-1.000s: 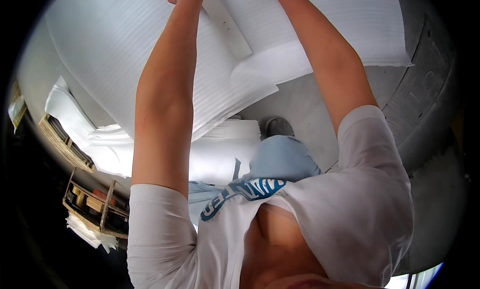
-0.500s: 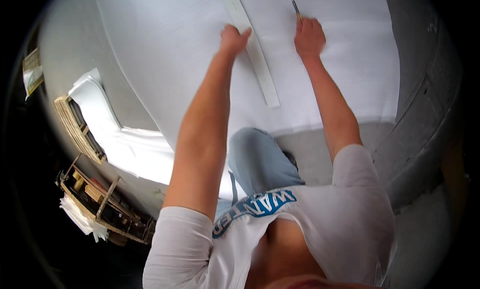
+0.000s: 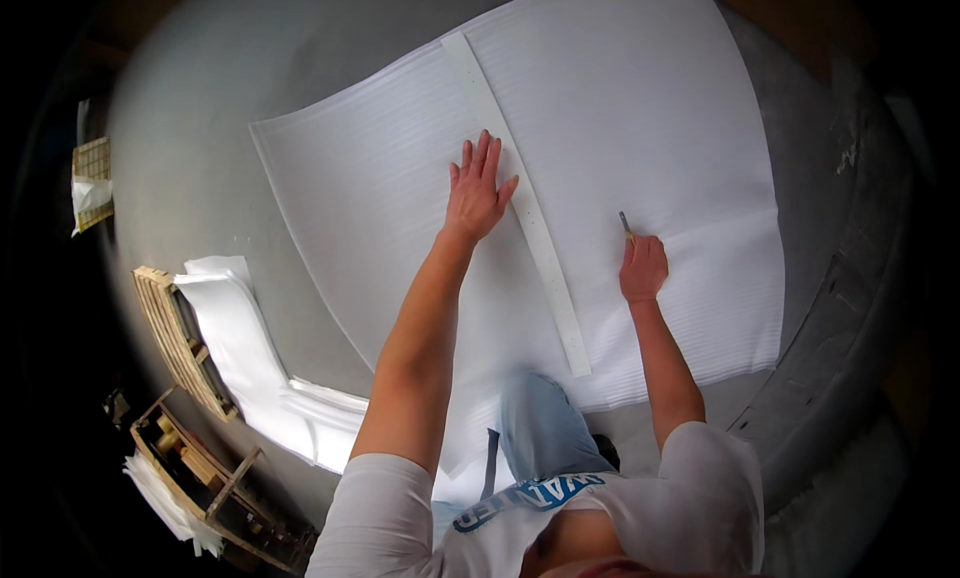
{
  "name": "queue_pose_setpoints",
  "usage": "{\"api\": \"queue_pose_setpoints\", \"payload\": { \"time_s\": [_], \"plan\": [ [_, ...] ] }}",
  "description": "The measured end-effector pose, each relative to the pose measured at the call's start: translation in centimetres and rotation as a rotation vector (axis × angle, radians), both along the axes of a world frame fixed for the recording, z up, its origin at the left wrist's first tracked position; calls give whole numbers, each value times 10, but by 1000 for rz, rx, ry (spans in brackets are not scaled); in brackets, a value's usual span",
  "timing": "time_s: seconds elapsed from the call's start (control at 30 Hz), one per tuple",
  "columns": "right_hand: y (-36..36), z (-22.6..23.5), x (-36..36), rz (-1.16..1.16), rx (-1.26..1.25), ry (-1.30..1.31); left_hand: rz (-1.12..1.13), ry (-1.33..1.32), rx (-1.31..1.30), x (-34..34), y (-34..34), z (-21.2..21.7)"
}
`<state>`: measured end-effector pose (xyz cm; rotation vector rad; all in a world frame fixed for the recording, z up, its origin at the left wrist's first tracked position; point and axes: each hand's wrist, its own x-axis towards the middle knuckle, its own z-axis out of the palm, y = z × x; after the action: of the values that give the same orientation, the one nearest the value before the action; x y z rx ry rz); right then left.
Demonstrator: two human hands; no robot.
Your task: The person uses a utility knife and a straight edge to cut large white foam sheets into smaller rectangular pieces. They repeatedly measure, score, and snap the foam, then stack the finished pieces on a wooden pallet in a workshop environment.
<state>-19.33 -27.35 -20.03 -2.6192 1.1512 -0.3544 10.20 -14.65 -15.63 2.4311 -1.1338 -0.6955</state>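
Observation:
A large sheet of white foam (image 3: 660,108) lies on the grey floor, faintly ribbed. Lengthwise across it runs a long pale straightedge (image 3: 545,248). My left hand (image 3: 478,193) is open, fingers stretched away from me and thumb toward the straightedge's left side; whether it presses down or hovers, I cannot tell. To the right of the straightedge, my right hand (image 3: 643,268) is closed around a slim cutter knife (image 3: 626,223), its grey blade end pointing away from me. Most of the knife's handle is hidden in my fist.
White folded sheets (image 3: 235,348) lie on the floor at left beside a wooden pallet (image 3: 180,338). Nearer, a wooden rack (image 3: 215,478) holds assorted items. My bent knee (image 3: 540,428) is at the sheet's near edge. A seam (image 3: 800,348) crosses the floor at right.
The view has tilted, showing the sheet's far edge and the straightedge's far end. My left hand has spread its fingers out flat. My right hand still holds the knife.

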Motion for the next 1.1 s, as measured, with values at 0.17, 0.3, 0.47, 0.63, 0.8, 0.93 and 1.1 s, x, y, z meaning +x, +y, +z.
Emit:
{"api": "queue_pose_setpoints", "payload": {
  "time_s": [0.17,0.3,0.47,0.63,0.8,0.93,1.1],
  "plan": [
    [-1,-8,8,5,53,-28,-42,-258,-43,5,4,-54],
    [-2,11,76,-135,426,-262,43,-188,-210,13,14,-60],
    [-50,32,306,66,347,-52,16,-272,-201,18,12,-54],
    [-64,5,400,154,250,218,37,-324,-196,19,10,-55],
    [-63,1,417,181,216,240,46,-342,-186,19,12,-61],
    [-68,-13,427,159,118,104,41,-351,-193,17,12,-63],
    [-68,-17,433,167,66,-16,40,-369,-192,16,11,-63]
  ]
}}
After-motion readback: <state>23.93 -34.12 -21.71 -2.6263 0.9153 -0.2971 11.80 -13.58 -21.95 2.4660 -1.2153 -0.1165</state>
